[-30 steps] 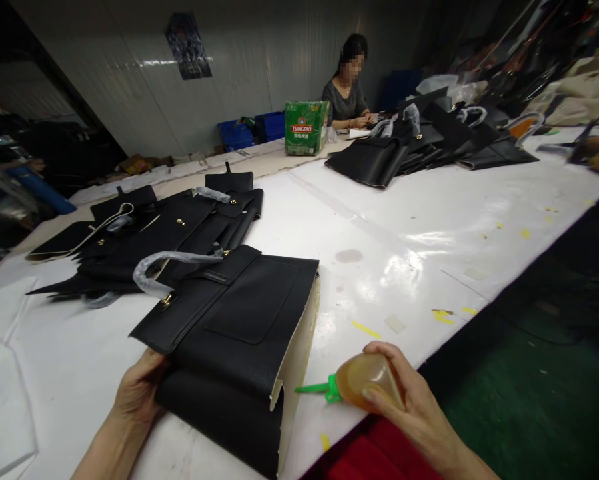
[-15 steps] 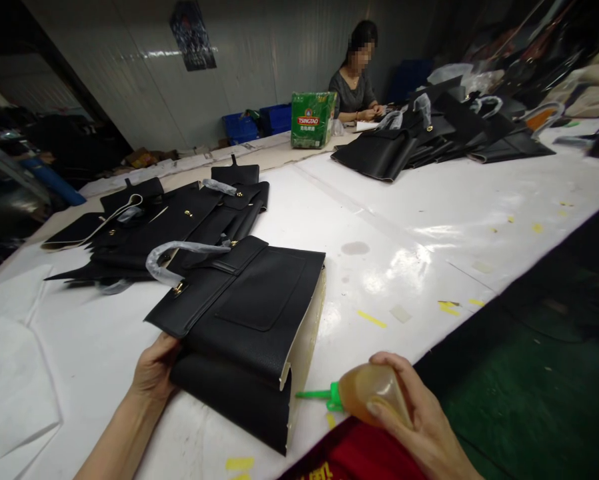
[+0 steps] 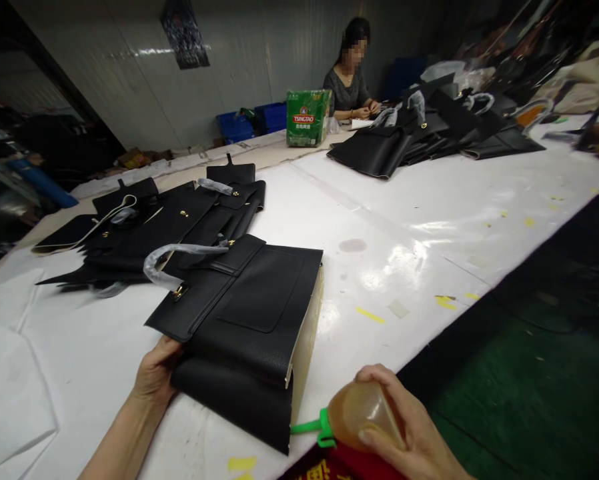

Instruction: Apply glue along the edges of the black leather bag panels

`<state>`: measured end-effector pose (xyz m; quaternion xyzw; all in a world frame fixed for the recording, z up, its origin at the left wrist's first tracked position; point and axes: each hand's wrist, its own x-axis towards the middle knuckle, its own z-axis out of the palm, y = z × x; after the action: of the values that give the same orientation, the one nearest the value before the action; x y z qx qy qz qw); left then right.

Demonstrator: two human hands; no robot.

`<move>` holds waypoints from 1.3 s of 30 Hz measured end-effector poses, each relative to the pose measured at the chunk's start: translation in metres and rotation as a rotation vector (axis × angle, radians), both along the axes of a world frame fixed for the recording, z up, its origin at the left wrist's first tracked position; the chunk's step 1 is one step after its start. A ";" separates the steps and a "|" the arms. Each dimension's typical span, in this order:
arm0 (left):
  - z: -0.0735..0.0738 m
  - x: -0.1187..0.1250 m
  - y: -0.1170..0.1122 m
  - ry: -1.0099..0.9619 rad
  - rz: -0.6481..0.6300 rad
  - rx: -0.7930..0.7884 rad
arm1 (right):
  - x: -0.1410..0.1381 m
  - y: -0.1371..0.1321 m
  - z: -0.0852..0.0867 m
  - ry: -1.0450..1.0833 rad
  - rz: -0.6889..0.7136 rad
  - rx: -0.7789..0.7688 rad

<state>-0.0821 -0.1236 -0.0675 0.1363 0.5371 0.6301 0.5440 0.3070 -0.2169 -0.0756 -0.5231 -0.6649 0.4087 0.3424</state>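
Observation:
A black handbag (image 3: 259, 300) with a plastic-wrapped handle lies tilted on the white table, its cream-coloured inside edge facing right. My left hand (image 3: 157, 370) grips the bag at its left side, with some fingers hidden beneath it. In my right hand (image 3: 404, 427) is a squeeze bottle (image 3: 362, 413) of amber liquid, fingers wrapped round it. The bottle's green nozzle (image 3: 307, 425) points left, its tip at the bag's lower right edge.
More black bags (image 3: 179, 220) are piled behind on the left, and another heap (image 3: 419, 133) lies at the far right. A green Tsingtao box (image 3: 307, 119) stands near a seated person (image 3: 349, 87). Yellow tape scraps (image 3: 370, 315) dot the table (image 3: 339, 360).
My right hand has brought the bottle down and slightly left, so the nozzle tip sits lower along the bag's edge. My left hand keeps its hold on the bag.

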 end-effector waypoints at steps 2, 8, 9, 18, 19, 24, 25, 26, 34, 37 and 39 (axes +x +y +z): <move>0.001 0.000 0.000 0.006 -0.003 -0.004 | 0.001 0.001 0.000 0.008 -0.021 -0.018; 0.004 0.002 0.002 0.016 -0.057 -0.006 | 0.004 0.008 0.000 0.010 -0.125 -0.033; 0.005 0.001 0.002 0.021 -0.072 -0.004 | 0.003 0.007 0.000 0.019 -0.045 -0.043; 0.030 -0.018 0.009 0.119 -0.271 -0.093 | 0.004 0.011 0.006 -0.012 -0.016 -0.036; 0.035 -0.021 0.011 0.099 -0.305 -0.090 | 0.004 0.011 0.006 -0.007 -0.013 -0.027; 0.049 -0.018 0.019 0.057 -0.322 -0.201 | 0.001 0.008 0.006 0.007 -0.044 -0.028; 0.051 -0.014 0.021 0.099 -0.293 -0.284 | 0.001 0.007 0.007 0.009 -0.046 -0.030; 0.053 -0.010 0.022 0.133 -0.258 -0.349 | 0.001 0.006 0.008 0.010 -0.045 -0.031; 0.044 0.005 0.015 -0.063 0.033 -0.199 | 0.003 -0.002 0.010 0.020 -0.014 -0.069; 0.030 0.001 0.010 -0.084 0.121 -0.167 | 0.001 -0.004 0.010 0.009 -0.095 -0.046; 0.023 0.000 0.008 -0.076 0.148 -0.157 | -0.001 -0.007 0.012 0.018 -0.079 -0.066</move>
<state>-0.0818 -0.1160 -0.0447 0.0292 0.5723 0.6291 0.5251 0.3057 -0.2236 -0.0631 -0.5562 -0.6268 0.4212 0.3469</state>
